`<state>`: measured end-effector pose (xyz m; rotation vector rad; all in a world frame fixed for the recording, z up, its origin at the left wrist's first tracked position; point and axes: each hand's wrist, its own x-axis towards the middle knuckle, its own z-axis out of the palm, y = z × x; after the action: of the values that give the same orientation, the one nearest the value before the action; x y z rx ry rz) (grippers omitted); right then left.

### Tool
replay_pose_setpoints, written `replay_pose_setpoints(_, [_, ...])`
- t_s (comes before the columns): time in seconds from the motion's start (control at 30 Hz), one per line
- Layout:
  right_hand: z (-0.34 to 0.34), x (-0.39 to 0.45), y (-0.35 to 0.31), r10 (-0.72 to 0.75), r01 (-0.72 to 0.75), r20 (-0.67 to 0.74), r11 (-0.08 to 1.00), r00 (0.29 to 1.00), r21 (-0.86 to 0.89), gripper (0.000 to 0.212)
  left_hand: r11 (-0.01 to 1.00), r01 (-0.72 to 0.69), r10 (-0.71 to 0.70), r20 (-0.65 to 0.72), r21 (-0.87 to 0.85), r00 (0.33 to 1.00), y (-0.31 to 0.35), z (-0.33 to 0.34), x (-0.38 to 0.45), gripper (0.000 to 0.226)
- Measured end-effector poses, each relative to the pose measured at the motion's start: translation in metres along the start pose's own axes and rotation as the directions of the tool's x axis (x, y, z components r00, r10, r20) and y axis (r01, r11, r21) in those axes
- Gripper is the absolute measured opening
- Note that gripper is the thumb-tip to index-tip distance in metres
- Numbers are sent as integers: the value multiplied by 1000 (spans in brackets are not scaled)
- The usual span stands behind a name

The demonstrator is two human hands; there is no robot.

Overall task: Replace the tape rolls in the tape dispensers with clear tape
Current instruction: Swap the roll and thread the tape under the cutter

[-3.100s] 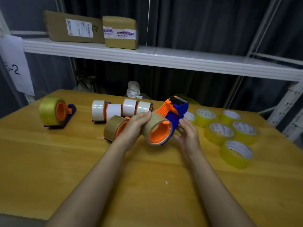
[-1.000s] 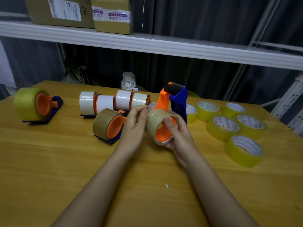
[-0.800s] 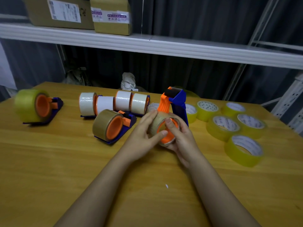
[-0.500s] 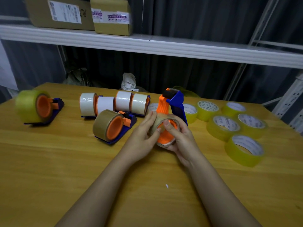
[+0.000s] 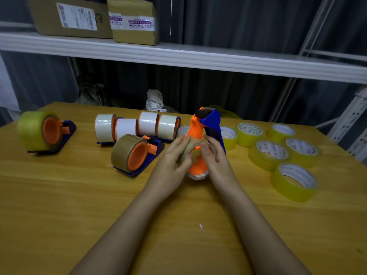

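1. Dispensers on the wooden table: seven that I can count. One held dispenser, blue and orange, stands on end at centre. One brown-tape dispenser lies just left of the hands. A row of four white-tape dispensers sits behind it, touching side by side. One yellowish-tape dispenser is far left, well apart.
2. Loose clear tape rolls, yellow-tinted, lie flat at right: six clearly seen, in a cluster. A further pale roll partly shows behind the held dispenser; too hidden to tell its kind.
3. Two cardboard boxes sit on the shelf above, side by side.
4. Left hand: fingers curled onto the left rim of the brown roll on the held dispenser's orange hub, thumb on its face. Closed around the roll, not flat.
5. Right hand: thumb pressed on the roll's front rim, fingers wrapped behind the roll and the dispenser's blue side. Firm hold on both.
6. The brown roll sits between both hands, tilted, its lower edge near the table. Whether it is fully on the hub I cannot tell.
7. The clear rolls lie to the right of the right hand, apart from it, untouched.
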<state>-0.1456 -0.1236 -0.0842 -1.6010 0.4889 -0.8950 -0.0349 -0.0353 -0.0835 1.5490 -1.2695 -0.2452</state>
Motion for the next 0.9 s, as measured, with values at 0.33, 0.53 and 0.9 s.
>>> replay_pose_setpoints(0.33, [-2,-12,1,-195,250,162,834,967,-491,107,945,147,-170,-56,-292,984,5,-7,1,37])
replay_pose_setpoints(0.53, [-4,-7,7,-274,256,-7,909,962,-330,94,572,330,-422,76,-751,903,11,-11,12,52])
replay_pose_setpoints(0.9, [4,-12,1,-140,143,47,987,989,-67,98,720,300,-310,97,-626,946,17,-11,2,31])
